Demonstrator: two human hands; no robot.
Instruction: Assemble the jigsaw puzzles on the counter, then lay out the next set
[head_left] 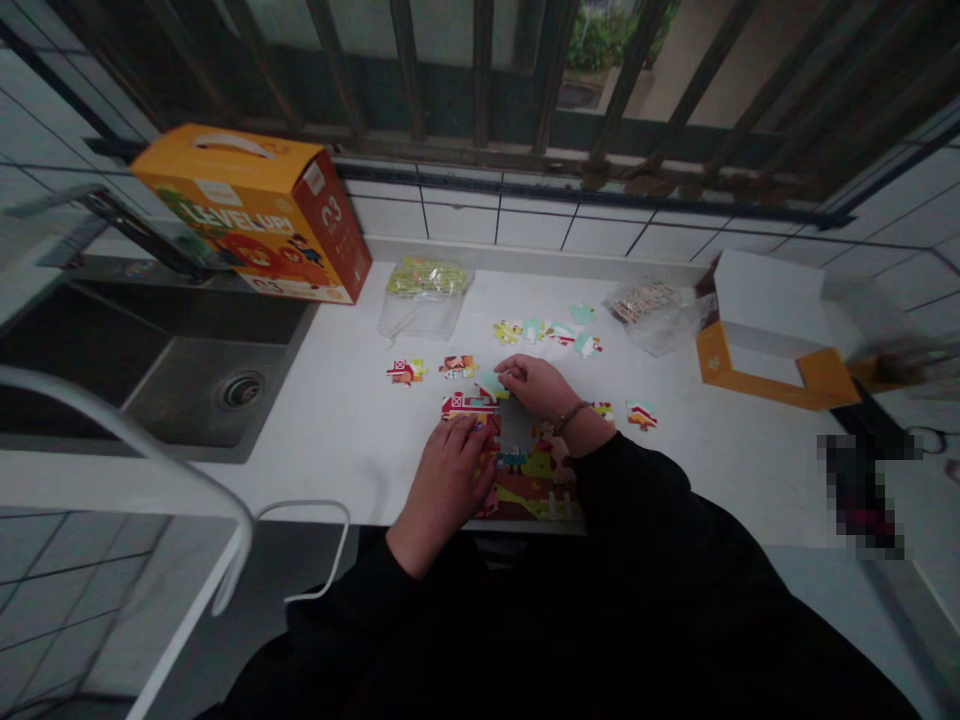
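on the white surface (337, 480) beside the steel sink (195, 400), an orange box (247, 210) stands at the back, and the jigsaw (525, 480) lies near the front edge, partly joined, with loose pieces (540, 332) scattered above it. the left hand (442, 490) rests flat on the jigsaw's left side, its fingers (469, 435) spread and pressing down (a good way to stop joined pieces creeping). the right hand (536, 390), a bracelet (571, 417) at its wrist, hovers just above a gap in the jigsaw, fingers curled and pinching a pale teal piece (491, 385) by its edge, low and nearly level over the opening.
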